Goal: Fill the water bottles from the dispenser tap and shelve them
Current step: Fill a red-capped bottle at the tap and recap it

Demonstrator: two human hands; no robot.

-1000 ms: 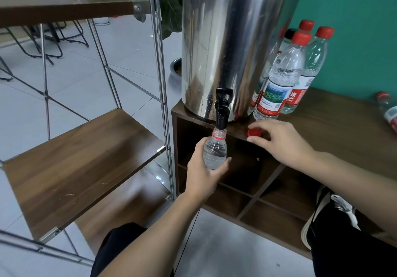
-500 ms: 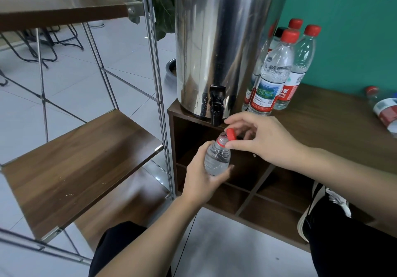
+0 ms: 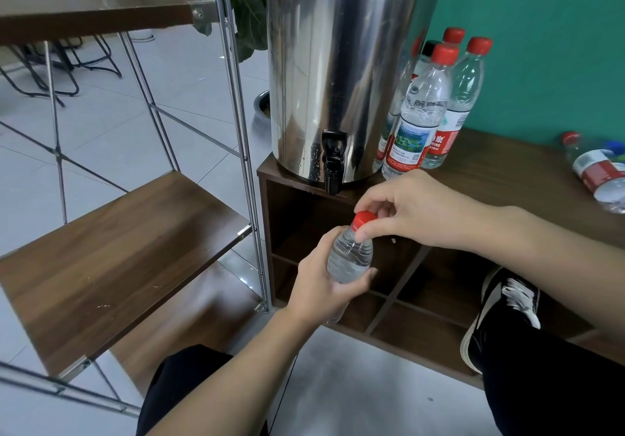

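Fingers (image 3: 367,231) on ribbed red cap (image 3: 363,219), clear ridged plastic bottle (image 3: 350,258).

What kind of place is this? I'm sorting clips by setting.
Probably an office or café break corner, though that is a guess. A tall stainless-steel water dispenser stands on a dark wooden cubby cabinet against a teal wall, with black metal-framed chairs on a pale tiled floor.

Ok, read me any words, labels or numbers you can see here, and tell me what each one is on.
"RING": rear bottle, red label.
"550ml", roughly: same label, small.
Front bottle: raised characters and label print too blurred to read.
Lying bottle: label unreadable.
Held bottle: no label visible.
Dispenser: no text.
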